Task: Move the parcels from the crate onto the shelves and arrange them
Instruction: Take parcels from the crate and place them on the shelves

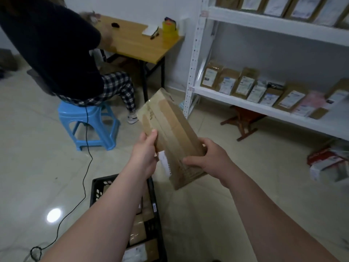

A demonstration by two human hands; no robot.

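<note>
Quick count: one brown parcel (pixel 170 137) in hand, one black crate (pixel 94 188) on the floor with at least three more boxes (pixel 137 233) showing in it. The rest of the crate sits under my left forearm. One white shelving unit (pixel 226 102) on the right. Its lower shelf has roughly nine shelved parcels (pixel 245 83) leaning in a row, though it's blurry at the far end. The upper shelf has more, cut off by the frame.

The floor is glossy pale tile (pixel 37 167) with a black cable (pixel 85 176) snaking over it. There's a wooden desk (pixel 136 42) by the wall, and someone sits on a blue stool (pixel 88 120) beside it. A small wooden stool (pixel 243 120) stands under the shelves.

The parcel is up in the air just past the crate, tilted with its far end pointing away. The left hand (pixel 145 154) pinches its left edge, thumb on top. The right hand (pixel 209 157) wraps the near right side, fingers curled round it.
</note>
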